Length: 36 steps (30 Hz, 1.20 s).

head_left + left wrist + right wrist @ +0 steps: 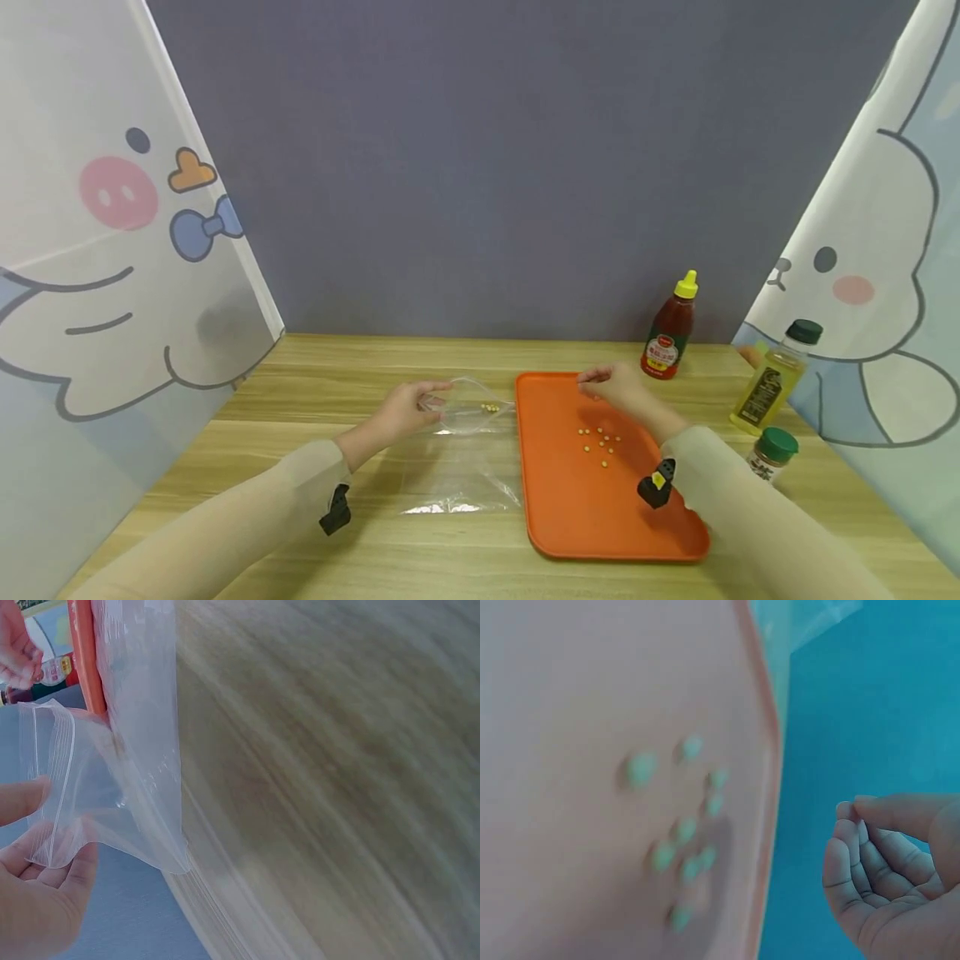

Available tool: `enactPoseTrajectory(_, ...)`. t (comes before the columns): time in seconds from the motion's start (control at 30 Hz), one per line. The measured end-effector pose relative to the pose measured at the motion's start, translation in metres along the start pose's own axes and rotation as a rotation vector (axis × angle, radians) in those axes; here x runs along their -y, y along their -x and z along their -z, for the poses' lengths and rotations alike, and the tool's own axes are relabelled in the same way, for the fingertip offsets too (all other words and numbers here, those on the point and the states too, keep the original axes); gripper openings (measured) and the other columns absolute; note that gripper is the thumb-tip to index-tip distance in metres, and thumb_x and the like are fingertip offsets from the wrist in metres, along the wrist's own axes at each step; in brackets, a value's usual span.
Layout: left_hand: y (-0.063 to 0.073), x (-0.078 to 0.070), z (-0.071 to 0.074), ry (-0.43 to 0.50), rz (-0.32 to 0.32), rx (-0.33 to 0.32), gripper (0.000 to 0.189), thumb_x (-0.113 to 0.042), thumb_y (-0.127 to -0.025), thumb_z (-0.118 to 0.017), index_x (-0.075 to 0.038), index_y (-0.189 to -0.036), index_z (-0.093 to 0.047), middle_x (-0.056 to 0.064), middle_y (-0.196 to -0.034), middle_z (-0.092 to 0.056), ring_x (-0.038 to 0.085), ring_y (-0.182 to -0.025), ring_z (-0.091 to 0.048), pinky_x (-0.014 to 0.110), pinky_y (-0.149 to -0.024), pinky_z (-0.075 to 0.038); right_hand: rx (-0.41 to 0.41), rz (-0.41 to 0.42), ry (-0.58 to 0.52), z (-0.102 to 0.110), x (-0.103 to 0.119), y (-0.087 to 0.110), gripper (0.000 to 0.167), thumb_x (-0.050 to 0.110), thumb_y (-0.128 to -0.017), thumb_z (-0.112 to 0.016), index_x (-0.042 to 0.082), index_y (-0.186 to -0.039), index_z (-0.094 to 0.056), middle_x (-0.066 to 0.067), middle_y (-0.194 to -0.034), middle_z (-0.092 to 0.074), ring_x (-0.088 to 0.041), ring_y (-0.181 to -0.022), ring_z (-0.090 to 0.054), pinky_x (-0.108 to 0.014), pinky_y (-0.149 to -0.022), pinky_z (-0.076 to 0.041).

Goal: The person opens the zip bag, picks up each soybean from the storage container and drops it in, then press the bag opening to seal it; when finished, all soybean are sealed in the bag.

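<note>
Zip bag [457, 483]: see-through, on the wood table [300, 533], just left of the orange tray [585, 525]; its body spreads toward the near side, its mouth gapes at the far end, and the mouth's right corner reaches the tray's left rim, touching or not I cannot tell.
Bagged beads [491, 407]: a few yellow ones, showing within the mouth's outline close to that right corner.
Left hand [405, 408]: grips the left side of the mouth, thumb and fingers parted, film at both.
Right hand [615, 387]: above the tray's far end, tips of thumb and forefinger together, other fingers curled; whether a bead sits in that pinch I cannot tell.
Loose beads [601, 443]: scattered in a group about mid-tray, apart from the left rim, with bare orange surface between them and the near rim.
Tray edges: raised, rounded at the corners; the right side runs partly beneath the right forearm.
Gap between hands: open air over the tray's far left corner.
Right flank: tighter, with a small jar [774, 454] just beside the right sleeve, an oil bottle [768, 387] behind it, and a red bottle [666, 337] past the tray's far right corner.
Left flank: wood reaches from the left sleeve to the printed curtain [112, 283].
</note>
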<state>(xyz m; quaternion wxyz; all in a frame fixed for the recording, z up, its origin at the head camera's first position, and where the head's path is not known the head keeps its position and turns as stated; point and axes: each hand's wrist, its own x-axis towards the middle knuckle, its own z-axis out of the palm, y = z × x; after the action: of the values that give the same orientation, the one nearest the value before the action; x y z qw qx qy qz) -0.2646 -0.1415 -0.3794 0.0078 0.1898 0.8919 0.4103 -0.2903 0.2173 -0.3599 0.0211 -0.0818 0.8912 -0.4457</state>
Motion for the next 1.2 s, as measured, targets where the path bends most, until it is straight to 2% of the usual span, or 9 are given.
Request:
enactPoseTrajectory(0.17,-0.001,0.000,0.000,0.004,-0.003,0.012,0.050,0.000,-0.087,-0.067,-0.006,-0.135,-0.055,0.020,-0.124,-0.064,0.029,-0.101,-0.068,0.028,-0.075,-0.061,-0.019,0.015,-0.001,-0.014,0.021,-0.009,0.023,0.015,-0.092,-0.066,-0.001,-0.109,-0.069,-0.021,-0.101,-0.071,-0.038,-0.093,-0.064,-0.046,-0.081,-0.056)
enactPoseTrajectory(0.3,-0.001,0.000,-0.001,0.015,0.003,0.010,0.050,0.001,-0.087,-0.067,-0.006,-0.135,-0.056,0.019,-0.125,-0.063,0.029,-0.103,-0.067,0.027,-0.075,-0.060,-0.008,0.028,-0.014,-0.026,0.036,-0.016,0.022,0.017,-0.090,-0.069,0.004,-0.108,-0.071,-0.016,-0.103,-0.072,-0.037,-0.097,-0.064,-0.046,-0.083,-0.056)
enactPoseTrajectory(0.5,-0.002,-0.001,-0.002,0.014,0.000,-0.005,0.050,0.005,-0.085,-0.068,-0.004,-0.133,-0.057,0.020,-0.125,-0.064,0.031,-0.106,-0.067,0.025,-0.072,-0.060,0.024,0.083,-0.057,-0.044,0.059,-0.023,0.017,0.016,-0.086,-0.073,0.006,-0.100,-0.074,-0.011,-0.096,-0.074,-0.024,-0.088,-0.069,-0.034,-0.077,-0.059)
enactPoseTrajectory(0.67,-0.002,-0.003,-0.003,0.010,0.005,-0.006,0.050,0.004,-0.085,-0.068,-0.004,-0.133,-0.057,0.020,-0.126,-0.063,0.031,-0.105,-0.067,0.026,-0.073,-0.060,0.055,0.117,-0.051,-0.062,0.076,-0.028,0.019,0.015,-0.085,-0.074,0.003,-0.100,-0.075,-0.009,-0.093,-0.074,-0.013,-0.082,-0.067,-0.034,-0.078,-0.059)
enactPoseTrajectory(0.73,-0.002,-0.003,-0.003,0.008,0.001,-0.002,0.050,0.004,-0.086,-0.067,-0.004,-0.134,-0.056,0.020,-0.127,-0.062,0.031,-0.105,-0.067,0.027,-0.073,-0.060,0.080,0.131,-0.043,-0.071,0.081,-0.029,0.020,0.015,-0.086,-0.073,0.003,-0.101,-0.075,-0.007,-0.094,-0.074,-0.012,-0.083,-0.066,-0.035,-0.080,-0.058)
enactPoseTrajectory(0.87,-0.002,-0.004,-0.002,0.004,-0.006,0.004,0.049,0.003,-0.087,-0.067,-0.004,-0.134,-0.056,0.020,-0.129,-0.061,0.031,-0.105,-0.067,0.029,-0.075,-0.061,0.117,0.161,-0.034,-0.086,0.089,-0.032,0.015,0.013,-0.085,-0.074,0.005,-0.098,-0.076,-0.006,-0.093,-0.075,-0.011,-0.081,-0.066,-0.029,-0.074,-0.057)
enactPoseTrajectory(1.1,-0.002,-0.006,-0.003,-0.008,-0.011,0.008,0.050,0.003,-0.086,-0.068,-0.004,-0.134,-0.056,0.020,-0.132,-0.059,0.032,-0.106,-0.066,0.030,-0.077,-0.061,0.092,0.260,0.055,-0.104,0.094,-0.035,0.010,0.008,-0.084,-0.074,0.007,-0.093,-0.077,-0.006,-0.090,-0.075,-0.011,-0.077,-0.066,-0.026,-0.072,-0.057)
enactPoseTrajectory(1.2,-0.003,-0.006,-0.003,-0.009,-0.019,0.017,0.050,0.004,-0.086,-0.068,-0.002,-0.134,-0.055,0.021,-0.133,-0.058,0.033,-0.107,-0.066,0.030,-0.077,-0.061,0.081,0.265,0.059,-0.105,0.095,-0.036,0.010,0.008,-0.084,-0.074,0.006,-0.093,-0.077,-0.006,-0.089,-0.075,-0.011,-0.076,-0.065,-0.025,-0.071,-0.056)
